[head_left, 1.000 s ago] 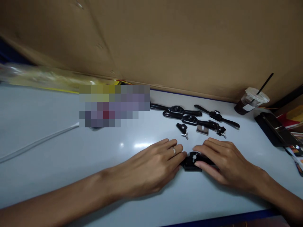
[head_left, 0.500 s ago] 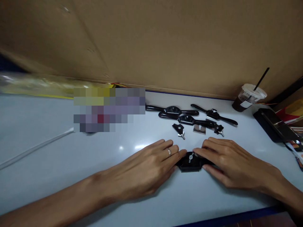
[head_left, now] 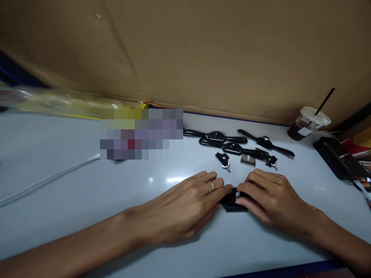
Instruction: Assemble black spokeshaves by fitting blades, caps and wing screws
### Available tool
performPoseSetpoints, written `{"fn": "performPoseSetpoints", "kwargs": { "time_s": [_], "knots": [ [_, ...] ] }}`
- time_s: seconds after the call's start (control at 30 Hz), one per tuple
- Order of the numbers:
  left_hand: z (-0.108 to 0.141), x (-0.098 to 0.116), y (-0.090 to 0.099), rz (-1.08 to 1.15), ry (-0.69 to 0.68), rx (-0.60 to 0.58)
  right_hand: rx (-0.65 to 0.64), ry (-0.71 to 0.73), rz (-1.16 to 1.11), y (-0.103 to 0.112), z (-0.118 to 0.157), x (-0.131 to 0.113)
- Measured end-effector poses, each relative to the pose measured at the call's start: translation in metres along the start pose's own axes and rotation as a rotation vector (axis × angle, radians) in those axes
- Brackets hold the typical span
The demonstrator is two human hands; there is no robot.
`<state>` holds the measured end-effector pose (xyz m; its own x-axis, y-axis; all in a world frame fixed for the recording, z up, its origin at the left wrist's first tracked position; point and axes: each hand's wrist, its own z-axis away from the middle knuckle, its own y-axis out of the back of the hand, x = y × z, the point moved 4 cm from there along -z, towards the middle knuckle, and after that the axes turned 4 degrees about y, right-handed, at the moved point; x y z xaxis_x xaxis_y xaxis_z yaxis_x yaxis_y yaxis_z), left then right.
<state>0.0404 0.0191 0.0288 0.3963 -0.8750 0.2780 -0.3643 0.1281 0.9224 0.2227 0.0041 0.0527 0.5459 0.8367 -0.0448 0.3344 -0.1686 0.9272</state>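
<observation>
A black metal tool (head_left: 234,205) with a flat middle lies on the white table between my hands. My left hand (head_left: 194,202), a ring on one finger, is closed on its left handle. Thumb and forefinger of my right hand (head_left: 269,197) pinch the small silver screw (head_left: 237,195) at the tool's middle. The tool's right handle is hidden behind that hand. Just beyond lie a black clamp piece with a wing screw (head_left: 222,159), a flat metal blade (head_left: 248,160) and another black piece with a screw (head_left: 271,161).
Black two-handled tools (head_left: 232,147) lie farther back, one more (head_left: 265,143) to their right. A cup with a straw (head_left: 308,123) and a black phone-like object (head_left: 339,158) are at the right. A blurred-out item (head_left: 139,135), white cable (head_left: 58,175) and plastic packaging (head_left: 66,102) are at the left.
My right thumb and forefinger have moved left from the tool's right side onto the silver screw. My left hand keeps its hold. The whole view has shifted slightly.
</observation>
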Motion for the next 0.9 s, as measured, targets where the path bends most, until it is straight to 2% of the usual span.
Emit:
{"fn": "performPoseSetpoints", "kwargs": {
  "time_s": [0.13,0.33,0.5,0.6,0.67,0.73,0.9],
  "knots": [
    [0.0,0.0,0.0,0.116,0.049,0.002,0.022,0.013,0.056,-0.004,0.0,-0.003],
    [0.0,0.001,0.0,0.155,0.069,-0.017,0.013,-0.025,0.11,-0.01,0.002,-0.01],
    [0.002,0.0,0.002,0.144,0.062,-0.026,-0.05,-0.145,-0.102,0.008,0.009,0.014],
    [0.003,-0.001,0.001,0.14,0.072,-0.036,-0.179,-0.15,-0.087,0.021,0.013,0.023],
    [0.004,-0.002,-0.001,0.131,0.068,-0.019,-0.305,-0.143,-0.074,0.023,0.015,0.021],
    [0.005,-0.001,-0.002,0.102,0.051,0.006,-0.376,-0.122,-0.051,0.022,0.015,0.014],
    [0.005,0.0,-0.005,0.045,0.028,0.017,-0.323,-0.014,0.067,0.014,0.012,-0.005]
  ]
}}
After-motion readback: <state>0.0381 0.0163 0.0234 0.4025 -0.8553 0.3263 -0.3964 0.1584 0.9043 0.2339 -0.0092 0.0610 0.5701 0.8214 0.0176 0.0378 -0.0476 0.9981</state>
